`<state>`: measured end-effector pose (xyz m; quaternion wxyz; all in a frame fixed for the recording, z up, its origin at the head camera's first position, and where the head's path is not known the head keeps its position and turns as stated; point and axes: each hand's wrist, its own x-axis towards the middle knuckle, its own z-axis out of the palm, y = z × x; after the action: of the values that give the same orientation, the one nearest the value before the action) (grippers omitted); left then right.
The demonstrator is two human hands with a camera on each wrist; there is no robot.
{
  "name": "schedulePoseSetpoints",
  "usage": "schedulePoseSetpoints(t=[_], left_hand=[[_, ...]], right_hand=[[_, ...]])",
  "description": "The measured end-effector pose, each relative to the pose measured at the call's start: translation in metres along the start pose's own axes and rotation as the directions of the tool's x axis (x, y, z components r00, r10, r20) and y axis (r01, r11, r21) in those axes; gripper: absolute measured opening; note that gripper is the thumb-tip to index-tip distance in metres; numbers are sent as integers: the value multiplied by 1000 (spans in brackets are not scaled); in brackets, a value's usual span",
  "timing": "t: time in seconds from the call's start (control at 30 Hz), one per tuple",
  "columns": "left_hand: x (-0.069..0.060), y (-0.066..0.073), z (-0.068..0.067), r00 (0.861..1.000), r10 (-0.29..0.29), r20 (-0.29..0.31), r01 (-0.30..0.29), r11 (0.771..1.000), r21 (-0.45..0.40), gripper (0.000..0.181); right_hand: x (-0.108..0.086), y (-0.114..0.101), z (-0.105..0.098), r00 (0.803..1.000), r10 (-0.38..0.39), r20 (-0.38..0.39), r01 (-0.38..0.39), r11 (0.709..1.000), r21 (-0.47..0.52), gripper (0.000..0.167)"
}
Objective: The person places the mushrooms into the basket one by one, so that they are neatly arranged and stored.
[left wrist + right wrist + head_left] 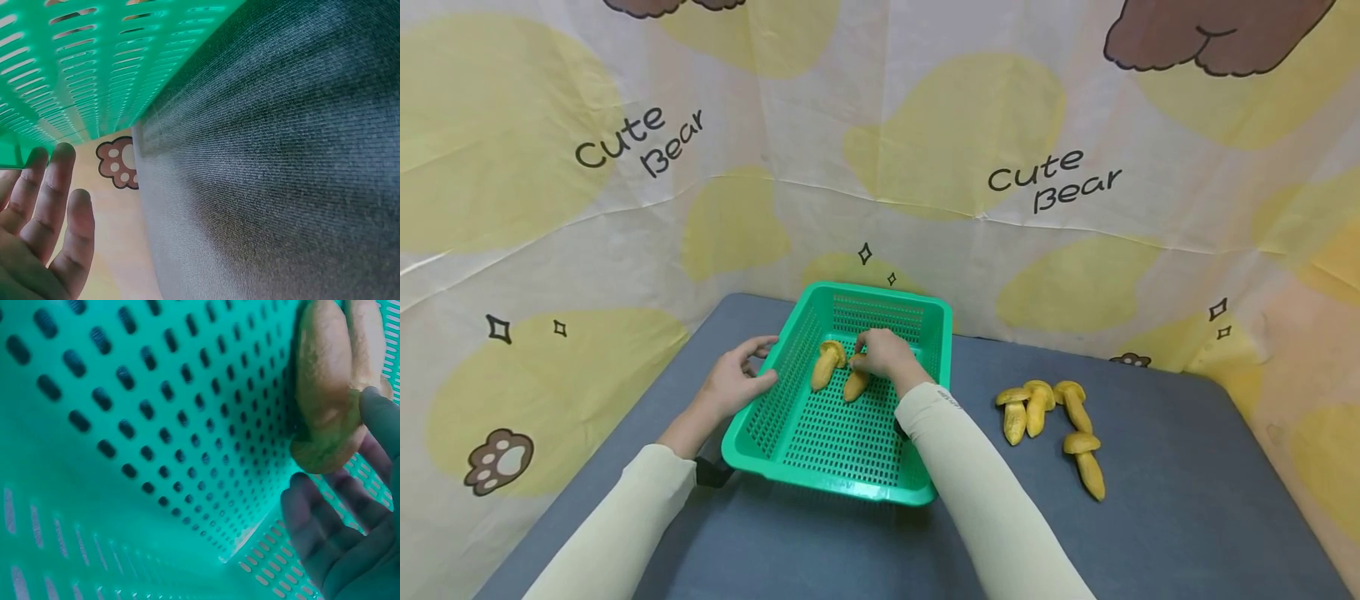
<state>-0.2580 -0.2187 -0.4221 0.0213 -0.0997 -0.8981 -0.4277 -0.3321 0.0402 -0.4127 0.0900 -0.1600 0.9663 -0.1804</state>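
A green plastic basket (842, 483) with slotted walls stands on the table. Inside it lies one yellow-brown mushroom (824, 367), its cap toward the back. Beside that one, my right hand (883, 357) pinches a second mushroom (855, 385) low over the basket floor. The right wrist view shows the thumb on this mushroom (325, 387) near its cap; the index finger is partly hidden behind it. My left hand (733, 383) is at the basket's left rim, thumb and fingers spread. In the left wrist view its fingers (56, 194) reach loosely up by the outer wall.
Right of the basket, several more mushrooms (1036, 408) lie in a loose group on the grey table (1172, 500). One mushroom (1086, 467) lies nearer the front. A printed cloth (925, 167) with bear drawings hangs behind the table.
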Motion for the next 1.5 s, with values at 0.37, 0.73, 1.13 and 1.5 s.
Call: schedulePoseSetpoints(t=[0.37, 0.73, 1.13, 1.5], left_hand=[[-1, 4, -2, 1000, 3, -5, -3, 1000, 2, 56], [-2, 2, -2, 1000, 1, -1, -1, 1000, -3, 56], [-3, 3, -1, 1000, 2, -3, -2, 1000, -4, 55], [-2, 2, -1, 1000, 4, 0, -4, 1000, -16, 56]], right_hand=[[-4, -2, -14, 1000, -12, -29, 14, 997, 72, 39], [-27, -8, -47, 997, -47, -65, 64, 953, 295, 35], [-59, -2, -70, 984, -104, -144, 144, 942, 302, 33], [-88, 16, -88, 971, -120, -206, 171, 952, 252, 33]])
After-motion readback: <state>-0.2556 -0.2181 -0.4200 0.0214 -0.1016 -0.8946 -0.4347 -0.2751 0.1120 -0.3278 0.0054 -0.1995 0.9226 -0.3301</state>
